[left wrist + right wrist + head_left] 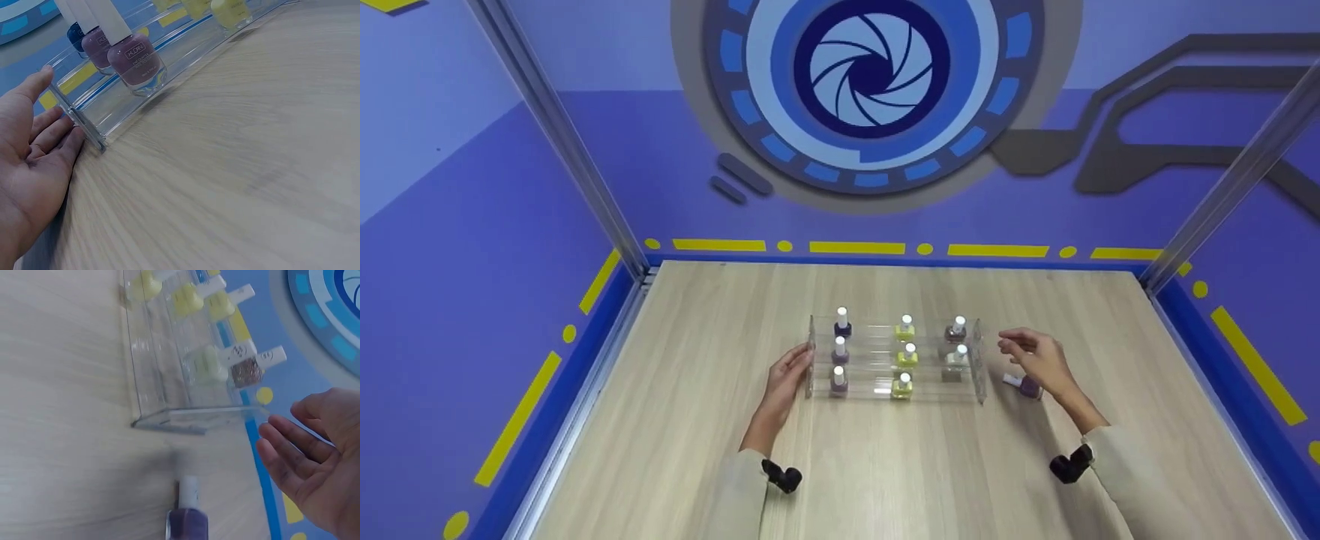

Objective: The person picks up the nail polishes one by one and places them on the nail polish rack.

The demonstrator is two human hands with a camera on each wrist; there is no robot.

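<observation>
A clear acrylic tiered rack (870, 379) holds several white-capped nail polish bottles. My left hand (786, 379) touches the rack's left end panel (79, 115) with its fingers on the outer side. Near that panel stand a mauve bottle (138, 63) on the lowest tier, another behind it, and a dark blue one (843, 328) on top. Beyond the right end panel (978, 364), my right hand (1039, 364) hovers with loosely bent fingers and nothing in them. A purple nail polish bottle (1027, 387) lies on its side on the table, partly below that hand.
Three yellow bottles (902, 386) form the rack's middle column. On the right, a glittery brown bottle (956, 332) stands above a pale one (208, 367). The wood-grain table (885, 465) is bounded by blue-purple walls (607, 172) with metal corner posts.
</observation>
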